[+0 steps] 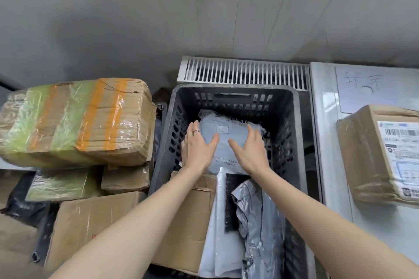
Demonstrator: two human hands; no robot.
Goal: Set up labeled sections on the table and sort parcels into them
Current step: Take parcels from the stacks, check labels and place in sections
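A dark grey plastic crate [233, 89] stands below me with several parcels in it. At its far end lies a grey-blue mailer bag [226, 136] with printed text. My left hand [196, 146], with a ring on one finger, lies against the bag's left side, its thumb spread over the top. On the bag's right side rests my right hand [250, 149], its thumb also on top. The fingers of both hands look fairly straight. To the right, a paper label [362, 90] with handwriting lies on the white table [326, 142], with a taped cardboard parcel [365, 156] just in front of it.
Nearer me the crate holds a brown cardboard box [188, 222], a white mailer [217, 238] and a crumpled silver mailer [258, 222]. Left of the crate, bundled flattened cardboard [79, 120] tops a pile of boxes and bags. A white slatted grille [242, 72] stands behind the crate.
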